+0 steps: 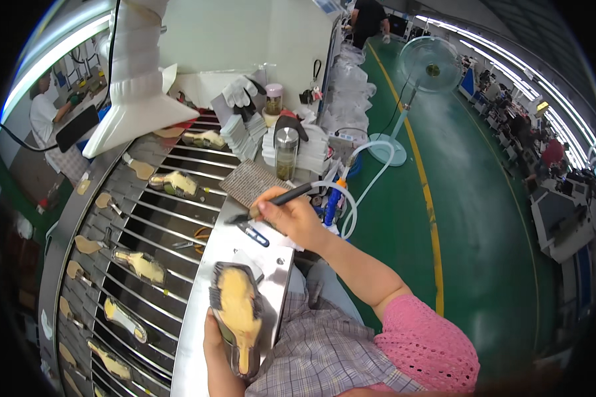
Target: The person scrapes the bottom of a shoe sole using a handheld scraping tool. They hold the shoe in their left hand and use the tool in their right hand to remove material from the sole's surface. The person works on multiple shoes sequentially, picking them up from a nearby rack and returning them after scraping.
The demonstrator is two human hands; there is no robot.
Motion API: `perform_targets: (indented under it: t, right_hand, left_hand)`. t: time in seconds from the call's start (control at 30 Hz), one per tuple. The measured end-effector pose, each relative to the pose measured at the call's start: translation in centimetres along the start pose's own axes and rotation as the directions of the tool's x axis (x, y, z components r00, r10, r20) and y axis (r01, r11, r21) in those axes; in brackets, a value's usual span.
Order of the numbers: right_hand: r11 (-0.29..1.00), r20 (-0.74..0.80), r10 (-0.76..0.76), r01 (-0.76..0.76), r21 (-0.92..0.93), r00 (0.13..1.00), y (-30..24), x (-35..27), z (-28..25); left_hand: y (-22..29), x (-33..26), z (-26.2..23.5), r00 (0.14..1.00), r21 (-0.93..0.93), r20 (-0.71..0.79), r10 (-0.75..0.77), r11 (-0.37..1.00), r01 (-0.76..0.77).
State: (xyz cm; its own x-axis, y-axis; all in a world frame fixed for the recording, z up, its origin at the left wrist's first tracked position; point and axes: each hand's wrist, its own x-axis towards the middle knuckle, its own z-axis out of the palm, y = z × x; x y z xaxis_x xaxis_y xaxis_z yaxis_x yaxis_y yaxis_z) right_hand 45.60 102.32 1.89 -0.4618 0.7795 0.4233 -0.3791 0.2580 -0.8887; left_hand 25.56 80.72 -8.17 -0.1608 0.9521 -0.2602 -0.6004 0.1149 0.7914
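My left hand (215,347) grips a shoe (237,301) at its side, bottom up: a dark upper edges a yellow underside that narrows toward me. Part of that hand is hidden below the shoe. In my right hand (295,217), closed fingers hold a black pen-shaped tool (291,196), its dark tip pointing down and left over the metal worktop (202,311). Just under the tip lie thread snips with a blue handle (253,234). The tool and the shoe are apart.
On my left a conveyor of metal rods (179,221) carries several shoes (139,266) and tan soles (89,245). A white duct (136,86) hangs over it. Ahead stand a glass jar (287,153) and stacked white pads (244,135). A pale hose (355,198) loops right; a fan (430,66) stands beyond.
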Motion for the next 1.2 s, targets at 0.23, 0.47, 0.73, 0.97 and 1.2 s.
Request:
perform_targets:
  t: [0.23,0.47,0.73,0.97,1.2]
  right_hand:
    - [0.942,-0.129,0.278,-0.297,-0.156,0.952,5.2,-3.0,-2.7]
    - [0.851,-0.190,0.477,-0.505,-0.143,0.858,14.9,-5.1,-0.6]
    - [0.757,-0.166,0.532,-0.554,-0.346,0.830,15.0,-4.8,1.2]
    - [0.813,-0.169,0.514,-0.540,-0.218,0.841,13.4,-5.9,0.6]
    - [0.860,0.020,0.396,-0.378,0.343,0.918,2.4,-7.6,1.8]
  left_hand:
    - [1.3,0.0,-1.6,0.990,-0.285,-0.138,0.025,0.956,-0.064]
    - [1.5,0.7,-0.1,0.963,-0.378,-0.269,0.009,0.919,-0.114]
    - [-0.4,5.2,2.4,0.989,-0.411,-0.145,-0.019,0.911,-0.042]
    - [-2.2,8.1,2.2,0.997,-0.415,-0.074,-0.025,0.910,-0.008]
    - [-1.2,7.2,2.5,0.992,-0.317,-0.121,0.041,0.945,-0.077]
